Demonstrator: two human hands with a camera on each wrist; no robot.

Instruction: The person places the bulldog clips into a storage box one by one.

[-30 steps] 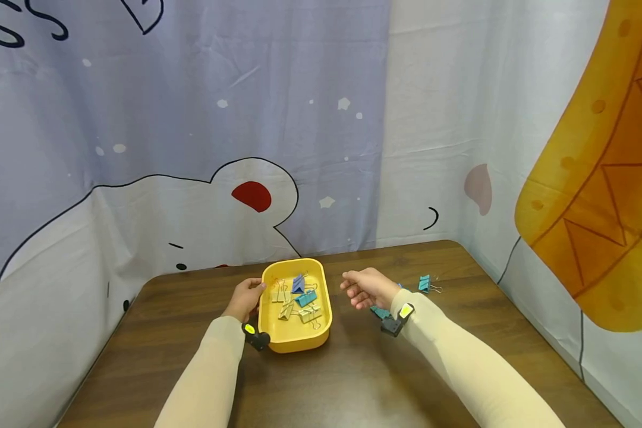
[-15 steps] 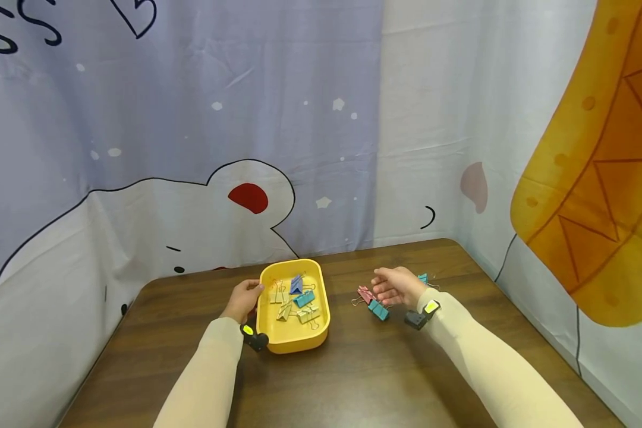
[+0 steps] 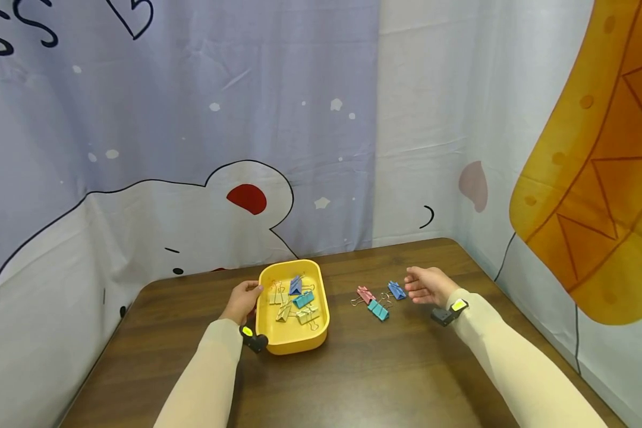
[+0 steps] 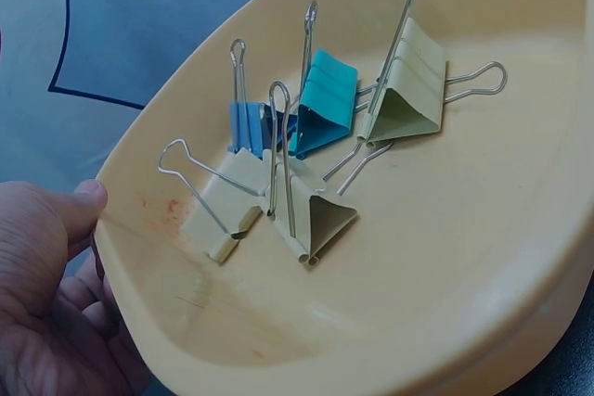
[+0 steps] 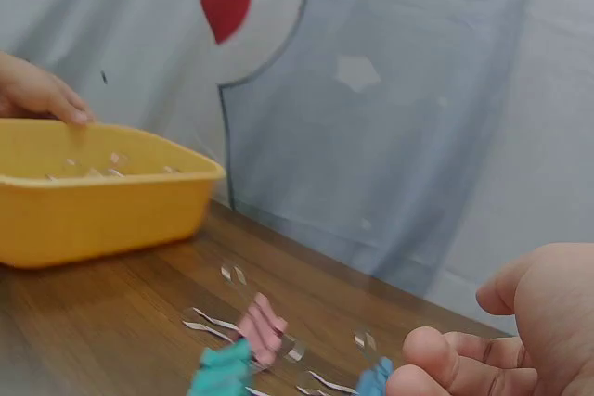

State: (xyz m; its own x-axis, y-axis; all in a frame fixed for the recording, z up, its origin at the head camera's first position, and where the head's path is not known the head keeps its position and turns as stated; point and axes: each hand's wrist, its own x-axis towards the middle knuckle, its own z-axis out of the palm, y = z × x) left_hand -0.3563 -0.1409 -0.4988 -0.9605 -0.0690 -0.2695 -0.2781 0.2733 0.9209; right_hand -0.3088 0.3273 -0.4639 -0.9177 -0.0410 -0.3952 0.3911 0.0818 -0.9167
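My left hand (image 3: 242, 302) grips the left rim of a yellow plastic tray (image 3: 294, 346), thumb at the rim and fingers along the outer wall. Inside lie several binder clips: a blue one (image 3: 296, 285), a teal one (image 4: 327, 99) and pale yellow ones (image 4: 408, 90). Over the table at the right, my right hand (image 3: 430, 286) is held with fingers loosely bent and nothing in them. Just left of it lies a blue binder clip (image 3: 397, 290). A pink binder clip (image 3: 365, 294) and a teal binder clip (image 3: 378, 310) lie together farther left, between that hand and the tray.
The brown wooden table (image 3: 353, 380) has its far edge against a printed curtain (image 3: 321, 119). More curtain hangs along the right side, where a thin dark cord (image 3: 505, 257) runs down it.
My right hand has moved right, away from the tray and past the loose clips, uncovering the pink, teal and blue ones. It now covers the far-right teal clip. My left hand stays on the tray.
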